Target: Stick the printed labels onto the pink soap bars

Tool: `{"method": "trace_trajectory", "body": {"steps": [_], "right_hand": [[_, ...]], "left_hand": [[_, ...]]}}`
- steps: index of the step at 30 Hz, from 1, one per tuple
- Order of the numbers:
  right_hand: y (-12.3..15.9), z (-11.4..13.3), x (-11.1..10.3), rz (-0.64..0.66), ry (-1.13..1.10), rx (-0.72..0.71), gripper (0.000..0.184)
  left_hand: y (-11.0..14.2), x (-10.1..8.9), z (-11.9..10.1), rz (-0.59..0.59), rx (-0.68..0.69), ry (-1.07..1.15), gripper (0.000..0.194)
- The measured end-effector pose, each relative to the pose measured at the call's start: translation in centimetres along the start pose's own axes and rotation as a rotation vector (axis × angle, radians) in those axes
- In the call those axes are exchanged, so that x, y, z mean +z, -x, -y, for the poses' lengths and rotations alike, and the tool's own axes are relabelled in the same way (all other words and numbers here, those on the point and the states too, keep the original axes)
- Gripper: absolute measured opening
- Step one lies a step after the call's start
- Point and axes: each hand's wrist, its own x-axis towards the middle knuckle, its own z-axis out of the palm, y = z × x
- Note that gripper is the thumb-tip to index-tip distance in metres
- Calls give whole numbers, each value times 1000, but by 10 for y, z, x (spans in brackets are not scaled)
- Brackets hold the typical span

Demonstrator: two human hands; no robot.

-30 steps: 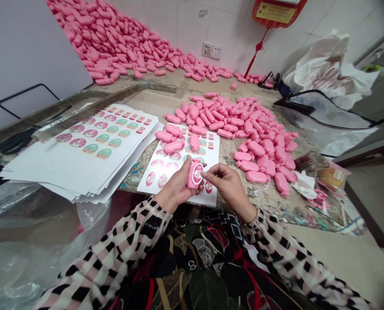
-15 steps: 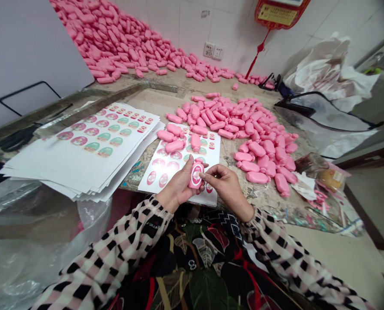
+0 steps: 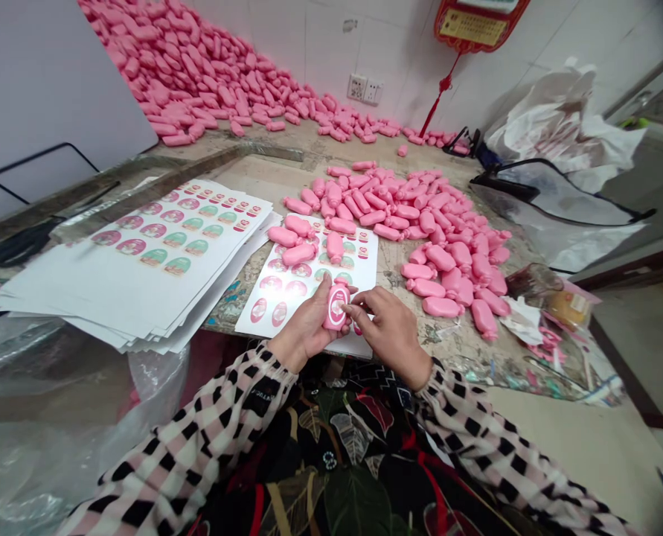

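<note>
A small pink bottle rests upright between the thumb and fingers of my left hand, cap end pointing away from me. On its front is an oval pink-and-white sticker. My right hand is closed, fingers curled, its fingertips at the sticker's right edge; whether anything is pinched between them is hidden. Beneath both hands lies a white sticker sheet with oval and rounded labels. Several loose pink bottles lie on the sheet's far part.
A stack of sticker sheets sits to the left. A heap of pink bottles covers the table's middle right, and a larger pile lines the wall. A face shield, crumpled white plastic and packaged food are on the right.
My right fingertips have shifted slightly across the sticker toward its right edge, and the right hand has curled more. The bottle stays in my left hand, turned a little. The view has shifted slightly.
</note>
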Motion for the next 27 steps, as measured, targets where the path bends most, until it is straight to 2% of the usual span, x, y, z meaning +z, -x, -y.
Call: {"method": "trace_trajectory", "body": {"steps": [3, 6, 9, 12, 16, 19, 22, 25, 27], "right_hand": [[-5, -17, 0, 61, -124, 118, 27], [-7, -27, -2, 36, -175, 203, 28], [-2, -19, 2, -52, -221, 247, 39], [3, -5, 16, -100, -366, 305, 52], [0, -3, 34, -82, -718, 371, 40], [-5, -13, 35, -77, -867, 363, 34], [-4, -29, 22, -130, -759, 309, 31], [5, -52, -2, -80, -376, 232, 26], [13, -68, -21, -45, -54, 207, 20]], "left_hand": [[2, 0, -2, -21, -51, 5, 46], [4, 4, -2, -42, -86, 10, 53], [4, 13, 2, -87, -76, 16, 58], [5, 19, 9, -111, -30, -46, 55], [10, 17, 12, -94, -52, -110, 58], [13, 15, 11, -26, -113, -78, 59], [22, 15, 6, 0, -133, -61, 51], [49, 5, -6, -76, -47, -199, 24], [77, -14, -19, -159, 37, -350, 27]]}}
